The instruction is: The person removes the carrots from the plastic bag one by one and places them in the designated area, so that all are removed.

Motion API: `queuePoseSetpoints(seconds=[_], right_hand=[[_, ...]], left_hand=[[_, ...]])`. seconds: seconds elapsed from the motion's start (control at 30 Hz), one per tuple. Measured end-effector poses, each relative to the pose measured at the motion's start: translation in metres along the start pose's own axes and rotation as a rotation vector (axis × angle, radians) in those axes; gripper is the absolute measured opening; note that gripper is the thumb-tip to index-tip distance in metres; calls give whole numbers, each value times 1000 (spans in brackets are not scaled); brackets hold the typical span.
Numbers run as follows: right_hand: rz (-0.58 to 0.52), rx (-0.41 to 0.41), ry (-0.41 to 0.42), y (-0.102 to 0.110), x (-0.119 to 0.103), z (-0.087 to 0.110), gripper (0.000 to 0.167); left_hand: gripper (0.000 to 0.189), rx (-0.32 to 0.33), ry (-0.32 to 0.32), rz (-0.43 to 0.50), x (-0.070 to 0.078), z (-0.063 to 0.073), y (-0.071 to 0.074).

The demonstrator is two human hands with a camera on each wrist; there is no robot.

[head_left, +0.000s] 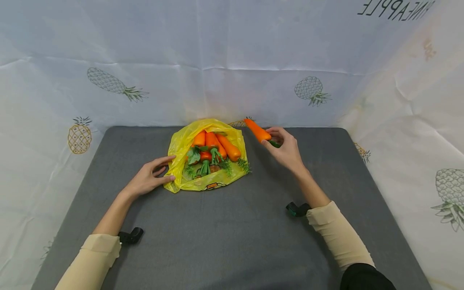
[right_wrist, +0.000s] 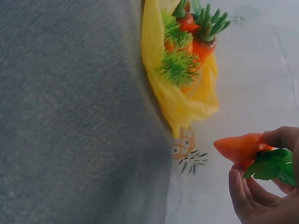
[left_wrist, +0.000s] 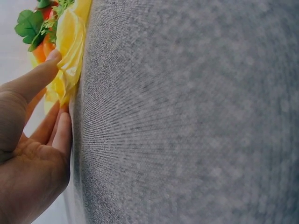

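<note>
a: where is the carrot [head_left: 258, 131], please?

b: it is in the air, to the right of the yellow bag [head_left: 178, 147] and apart from it. the right hand [head_left: 284, 149] grasps it near its leafy end, with thumb and fingers curled around.

a: and the left hand [head_left: 148, 177]?

b: it is not clenched. its fingers are nearly straight, the thumb stands apart from them, and both touch the left edge of the bag.

a: what could go wrong from here, in your opinion?

b: the carrot looks smooth and is held at one end only, so i think a loose grip could let it turn or fall. the bag looks thin; a strong pull on its left edge might fold the mouth or tip out the carrots [head_left: 232, 151] inside. also a green sprig [head_left: 243, 164] lies over the right rim, and it could be caught by a passing hand.

a: is there any writing?

b: on the cloth [head_left: 246, 36] behind, the word "pineapple" [head_left: 396, 10] appears mirrored. the bag has an orange and black print [head_left: 214, 186], but it is too small for reading. i can read no brand.
</note>
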State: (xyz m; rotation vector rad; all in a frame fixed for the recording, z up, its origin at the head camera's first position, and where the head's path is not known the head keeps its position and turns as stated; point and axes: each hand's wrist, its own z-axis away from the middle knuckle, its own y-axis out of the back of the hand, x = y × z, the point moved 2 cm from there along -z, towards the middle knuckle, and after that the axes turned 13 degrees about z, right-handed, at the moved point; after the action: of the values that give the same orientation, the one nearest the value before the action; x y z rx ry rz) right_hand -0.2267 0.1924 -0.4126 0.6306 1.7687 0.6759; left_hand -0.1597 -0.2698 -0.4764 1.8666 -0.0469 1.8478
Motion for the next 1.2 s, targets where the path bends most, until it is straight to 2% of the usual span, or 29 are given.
queuePoseSetpoints(seconds=[0.77,1.2], right_hand=[[74,-52,-83,-19,31,-9,41],[104,-77,-90,-26,41,-12,41]], left_hand=[[74,3,9,-7,0,0,0],[74,7,15,-11,1,-1,0]])
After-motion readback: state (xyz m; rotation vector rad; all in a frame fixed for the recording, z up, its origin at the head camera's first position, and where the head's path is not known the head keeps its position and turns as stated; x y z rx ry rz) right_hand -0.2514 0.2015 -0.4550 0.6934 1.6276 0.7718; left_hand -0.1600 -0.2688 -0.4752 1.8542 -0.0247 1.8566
